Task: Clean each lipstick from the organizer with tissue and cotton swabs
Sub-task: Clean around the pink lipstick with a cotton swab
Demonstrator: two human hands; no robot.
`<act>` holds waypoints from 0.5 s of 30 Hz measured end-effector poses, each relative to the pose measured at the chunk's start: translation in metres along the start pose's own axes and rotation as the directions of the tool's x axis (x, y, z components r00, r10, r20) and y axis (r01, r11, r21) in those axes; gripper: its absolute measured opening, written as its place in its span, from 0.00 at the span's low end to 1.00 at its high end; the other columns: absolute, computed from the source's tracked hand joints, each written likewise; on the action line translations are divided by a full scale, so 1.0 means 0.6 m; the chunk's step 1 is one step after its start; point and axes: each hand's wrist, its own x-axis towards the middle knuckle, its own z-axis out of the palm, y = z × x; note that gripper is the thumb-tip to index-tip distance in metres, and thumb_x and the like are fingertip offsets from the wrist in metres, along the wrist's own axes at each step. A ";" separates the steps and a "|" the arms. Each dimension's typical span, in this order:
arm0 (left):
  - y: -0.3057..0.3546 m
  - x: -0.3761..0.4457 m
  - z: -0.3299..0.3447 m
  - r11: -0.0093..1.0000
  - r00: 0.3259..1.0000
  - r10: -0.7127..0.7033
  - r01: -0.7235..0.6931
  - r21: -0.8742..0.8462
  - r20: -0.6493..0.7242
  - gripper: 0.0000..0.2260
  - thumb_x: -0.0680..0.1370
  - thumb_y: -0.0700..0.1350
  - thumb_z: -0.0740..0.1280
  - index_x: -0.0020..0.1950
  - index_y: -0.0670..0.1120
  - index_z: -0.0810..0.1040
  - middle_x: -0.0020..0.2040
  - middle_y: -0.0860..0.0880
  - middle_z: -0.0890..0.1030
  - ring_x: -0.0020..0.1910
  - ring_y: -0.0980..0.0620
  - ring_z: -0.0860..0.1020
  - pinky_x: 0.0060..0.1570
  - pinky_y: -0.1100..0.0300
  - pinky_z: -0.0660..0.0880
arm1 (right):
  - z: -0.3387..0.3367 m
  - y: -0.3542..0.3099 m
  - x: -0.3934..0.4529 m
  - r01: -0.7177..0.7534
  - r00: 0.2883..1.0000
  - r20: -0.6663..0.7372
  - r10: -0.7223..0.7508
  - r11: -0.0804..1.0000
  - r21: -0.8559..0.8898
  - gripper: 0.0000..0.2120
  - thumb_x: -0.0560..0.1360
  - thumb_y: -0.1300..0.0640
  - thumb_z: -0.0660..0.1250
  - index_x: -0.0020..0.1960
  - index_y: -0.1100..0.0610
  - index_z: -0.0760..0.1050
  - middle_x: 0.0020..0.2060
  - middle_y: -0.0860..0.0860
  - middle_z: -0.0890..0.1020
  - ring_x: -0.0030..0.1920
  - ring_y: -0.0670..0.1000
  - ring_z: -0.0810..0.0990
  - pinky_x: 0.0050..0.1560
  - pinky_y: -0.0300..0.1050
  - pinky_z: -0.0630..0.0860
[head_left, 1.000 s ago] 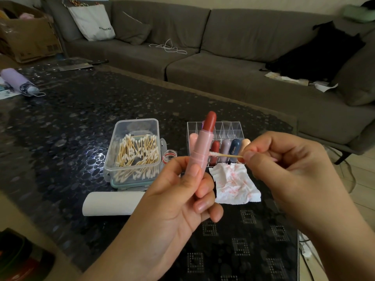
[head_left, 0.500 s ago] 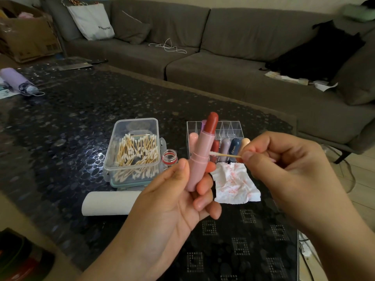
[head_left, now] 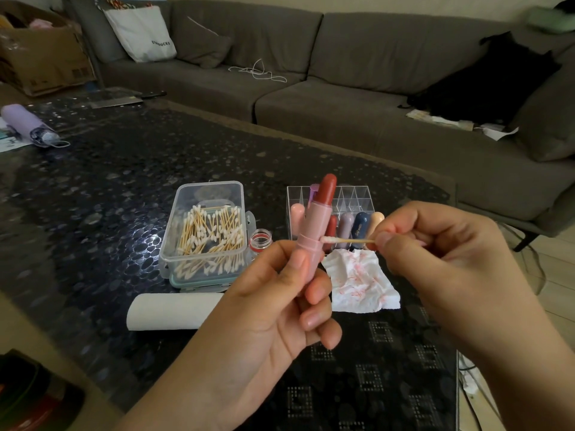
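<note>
My left hand (head_left: 273, 309) grips an uncapped pink lipstick (head_left: 314, 225) upright, its red bullet extended at the top. My right hand (head_left: 435, 256) pinches a cotton swab (head_left: 345, 240) by its wooden stick, and the white tip touches the ring on the lipstick's pink tube. Behind them stands the clear organizer (head_left: 357, 197) with several capped lipsticks in its front row. A crumpled tissue (head_left: 357, 283) stained with red marks lies on the table under the swab.
A clear box of cotton swabs (head_left: 205, 234) sits left of the organizer, with a small red-rimmed jar (head_left: 259, 239) beside it. A roll of tissue (head_left: 174, 311) lies in front of the box. A purple folded umbrella (head_left: 28, 124) rests far left. A grey sofa (head_left: 342, 73) lines the back.
My left hand has turned and shifted the lipstick slightly, with the thumb moving lower on the tube. The swab tip stays against the tube's ring.
</note>
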 end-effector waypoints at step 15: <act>0.000 -0.001 0.008 0.999 0.997 -0.001 0.005 0.039 -0.083 0.14 0.72 0.50 0.63 0.44 0.42 0.83 0.30 0.48 0.69 0.25 0.55 0.66 0.27 0.60 0.72 | 0.002 0.005 0.003 -0.016 1.000 0.004 0.016 1.000 0.005 0.06 0.68 0.57 0.66 0.34 0.54 0.79 0.20 0.44 0.67 0.22 0.42 0.63 0.25 0.29 0.62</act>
